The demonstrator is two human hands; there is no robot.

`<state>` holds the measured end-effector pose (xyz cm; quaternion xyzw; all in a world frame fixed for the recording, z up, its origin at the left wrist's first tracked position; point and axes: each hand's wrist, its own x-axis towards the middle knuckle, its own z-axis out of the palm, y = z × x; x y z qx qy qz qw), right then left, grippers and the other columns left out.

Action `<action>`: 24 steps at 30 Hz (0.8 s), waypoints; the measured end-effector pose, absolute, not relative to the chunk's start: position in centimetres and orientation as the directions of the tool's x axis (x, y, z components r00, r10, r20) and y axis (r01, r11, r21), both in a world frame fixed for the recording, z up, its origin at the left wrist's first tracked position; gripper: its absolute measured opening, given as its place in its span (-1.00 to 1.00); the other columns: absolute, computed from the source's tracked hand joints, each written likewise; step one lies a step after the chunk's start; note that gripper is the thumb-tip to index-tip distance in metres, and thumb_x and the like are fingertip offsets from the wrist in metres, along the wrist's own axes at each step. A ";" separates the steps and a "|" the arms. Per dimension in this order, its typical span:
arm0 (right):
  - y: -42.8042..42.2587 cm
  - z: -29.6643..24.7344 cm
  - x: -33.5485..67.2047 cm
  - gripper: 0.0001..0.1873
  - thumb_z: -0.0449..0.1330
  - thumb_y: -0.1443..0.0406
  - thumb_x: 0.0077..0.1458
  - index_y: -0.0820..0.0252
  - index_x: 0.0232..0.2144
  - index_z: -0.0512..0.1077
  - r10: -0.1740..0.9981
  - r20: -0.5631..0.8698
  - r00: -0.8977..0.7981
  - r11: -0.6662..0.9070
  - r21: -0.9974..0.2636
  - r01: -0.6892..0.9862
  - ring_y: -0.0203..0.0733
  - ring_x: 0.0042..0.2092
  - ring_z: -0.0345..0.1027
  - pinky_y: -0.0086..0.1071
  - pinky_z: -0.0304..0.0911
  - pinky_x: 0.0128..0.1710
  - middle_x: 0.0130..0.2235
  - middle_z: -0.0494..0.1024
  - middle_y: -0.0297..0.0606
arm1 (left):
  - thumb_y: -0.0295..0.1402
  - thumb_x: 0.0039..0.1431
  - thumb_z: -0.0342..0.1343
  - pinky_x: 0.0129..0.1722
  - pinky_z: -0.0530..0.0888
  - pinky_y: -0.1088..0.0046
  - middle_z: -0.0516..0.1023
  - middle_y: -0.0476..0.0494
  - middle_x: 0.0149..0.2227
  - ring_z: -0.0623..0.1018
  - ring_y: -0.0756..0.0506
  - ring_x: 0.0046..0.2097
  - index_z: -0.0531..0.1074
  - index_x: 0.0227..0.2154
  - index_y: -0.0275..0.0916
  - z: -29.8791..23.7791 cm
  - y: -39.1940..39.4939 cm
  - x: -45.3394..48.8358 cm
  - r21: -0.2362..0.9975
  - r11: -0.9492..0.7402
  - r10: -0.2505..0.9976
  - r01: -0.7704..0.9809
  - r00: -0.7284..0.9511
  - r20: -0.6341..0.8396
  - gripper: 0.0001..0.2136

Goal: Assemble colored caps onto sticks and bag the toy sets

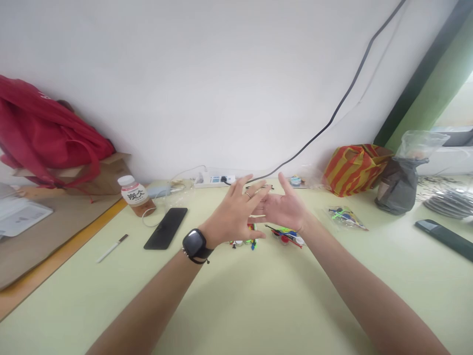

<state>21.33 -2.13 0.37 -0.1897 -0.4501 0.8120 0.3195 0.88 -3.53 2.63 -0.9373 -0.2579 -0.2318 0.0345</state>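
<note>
My left hand, with a black smartwatch on its wrist, is raised over the table, fingers spread. Its back faces me, and its fingers overlap my right hand in the view; whether the two touch I cannot tell. My right hand is palm-up with its thumb raised, and nothing lies in it. Behind and below them are small colourful plastic pieces, partly hidden by my left hand. Beneath my right hand lies a second group of bright pieces, with red, green and black parts.
A black phone, a pen and a labelled bottle are on the left. A power strip sits by the wall. To the right are a bag of colourful pieces, a striped bag and a grey bag.
</note>
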 end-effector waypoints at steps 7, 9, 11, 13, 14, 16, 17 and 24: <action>-2.0 0.8 21.3 -0.08 -0.15 -0.39 0.17 0.22 -0.03 0.53 0.665 -0.055 -0.744 -0.402 -0.867 -0.295 0.13 0.24 0.36 0.02 0.18 0.27 0.12 0.58 0.03 | -0.40 0.09 0.20 0.35 0.06 -0.12 0.33 -0.38 0.27 0.22 -0.47 0.32 0.04 0.42 -0.26 1.3 -3.4 1.4 -0.064 -0.813 0.486 0.579 0.736 0.471 -0.18; -2.0 1.4 21.8 -0.22 -0.06 -0.28 0.26 0.23 0.00 0.54 0.681 -0.036 -0.731 -0.344 -0.898 -0.275 0.08 0.26 0.34 -0.04 0.15 0.32 0.17 0.55 0.01 | -0.38 0.10 0.20 0.31 0.15 -0.08 0.37 -0.38 0.22 0.30 -0.44 0.25 0.07 0.40 -0.26 1.2 -3.0 1.0 -0.043 -0.798 0.518 0.601 0.720 0.462 -0.21; -2.1 2.1 22.7 -0.36 0.05 -0.17 0.30 0.19 0.02 0.55 0.722 -0.036 -0.691 -0.262 -0.938 -0.225 0.05 0.28 0.33 -0.08 0.15 0.33 0.19 0.53 -0.03 | -0.30 0.10 0.23 0.26 0.22 -0.04 0.38 -0.38 0.20 0.34 -0.43 0.21 0.09 0.39 -0.25 1.3 -2.5 0.3 0.002 -0.783 0.558 0.621 0.702 0.442 -0.21; -2.2 2.9 24.1 -0.47 0.14 -0.09 0.30 0.15 0.04 0.55 0.772 -0.019 -0.635 -0.150 -0.977 -0.153 0.03 0.27 0.33 -0.09 0.18 0.32 0.20 0.53 -0.06 | -0.21 0.10 0.26 0.22 0.26 0.00 0.38 -0.38 0.21 0.36 -0.43 0.20 0.08 0.39 -0.25 1.5 -1.7 -0.6 0.065 -0.771 0.599 0.633 0.687 0.410 -0.18; -2.3 3.2 24.9 -0.51 0.17 -0.06 0.29 0.13 0.05 0.55 0.800 0.006 -0.599 -0.073 -0.992 -0.107 0.03 0.26 0.35 -0.09 0.21 0.30 0.20 0.53 -0.08 | -0.17 0.08 0.28 0.22 0.27 0.02 0.38 -0.38 0.22 0.36 -0.42 0.20 0.06 0.40 -0.24 1.5 -1.3 -1.3 0.103 -0.766 0.618 0.635 0.682 0.390 -0.14; -2.2 3.6 26.6 -0.56 0.22 -0.03 0.27 0.08 0.03 0.56 0.854 0.070 -0.515 0.105 -0.994 0.039 0.02 0.18 0.41 -0.11 0.29 0.21 0.16 0.56 -0.13 | -0.11 0.08 0.30 0.20 0.30 0.06 0.39 -0.35 0.22 0.40 -0.40 0.18 0.03 0.42 -0.19 1.6 -0.4 -2.6 0.196 -0.744 0.664 0.638 0.674 0.325 -0.10; -2.1 3.6 27.4 -0.58 0.23 -0.03 0.25 0.07 -0.01 0.57 0.871 0.081 -0.484 0.176 -0.972 0.154 0.01 0.11 0.44 -0.12 0.33 0.15 0.11 0.59 -0.14 | -0.08 0.09 0.30 0.16 0.34 0.10 0.40 -0.33 0.20 0.43 -0.37 0.14 0.04 0.42 -0.16 1.7 0.0 -3.2 0.254 -0.723 0.691 0.643 0.665 0.284 -0.11; 0.2 -0.4 29.4 -0.68 0.32 0.11 0.04 0.08 -0.17 0.67 0.777 -0.234 -0.584 0.328 -0.641 0.694 0.06 -0.10 0.51 -0.23 0.38 -0.16 -0.10 0.68 -0.17 | 0.08 0.14 0.24 -0.01 0.45 0.27 0.49 -0.25 0.08 0.50 -0.23 -0.01 0.05 0.43 -0.12 1.0 1.5 -5.1 0.542 -0.579 0.760 0.609 0.644 0.088 -0.11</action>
